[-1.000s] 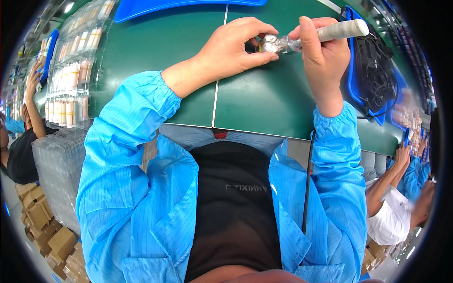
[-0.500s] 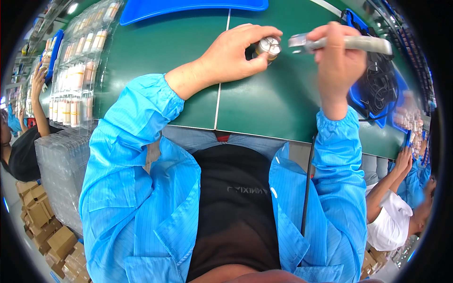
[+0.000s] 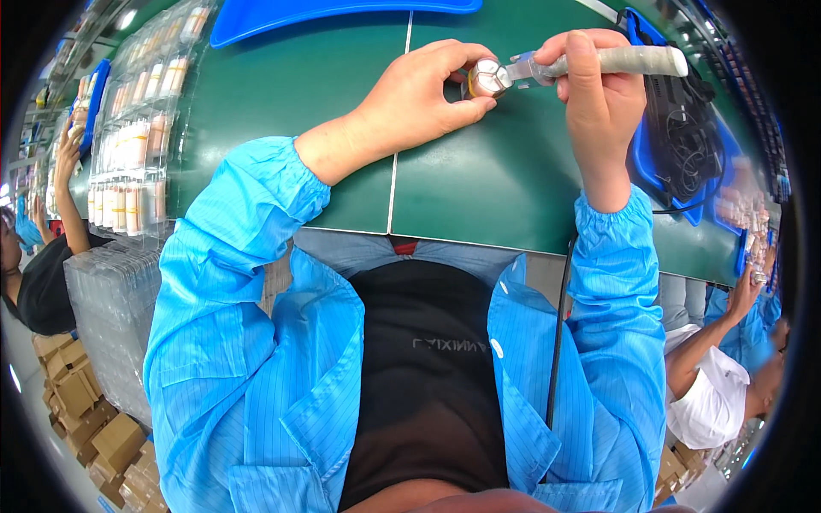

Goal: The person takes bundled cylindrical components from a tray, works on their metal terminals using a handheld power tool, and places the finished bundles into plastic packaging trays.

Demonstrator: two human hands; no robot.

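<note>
My left hand (image 3: 410, 94) pinches a small bundle of upright cylinders (image 3: 490, 79) between thumb and fingers, just over the green table. Three round white ends face up on it, and a yellow band shows round its side. In my right hand (image 3: 599, 103) is a tool with a thick, pale, wrapped-looking handle (image 3: 641, 61), gripped with the thumb along the top. Its narrow greyish head reaches the right edge of the bundle and appears to touch it. The exact kind of tool cannot be made out.
Clear plastic trays (image 3: 128, 162) of similar cylinders stand at the left, above stacked clear trays (image 3: 111, 316). A blue tray (image 3: 342, 14) lies at the far edge. Black cables (image 3: 684, 145) fill a blue bin at the right. People work on both sides; cardboard boxes (image 3: 73, 385) lie lower left.
My right hand has brought the tool left and slightly up, closing the gap to the bundle. In my left hand the bundle has shifted and turned slightly, its white ends now showing more clearly.
</note>
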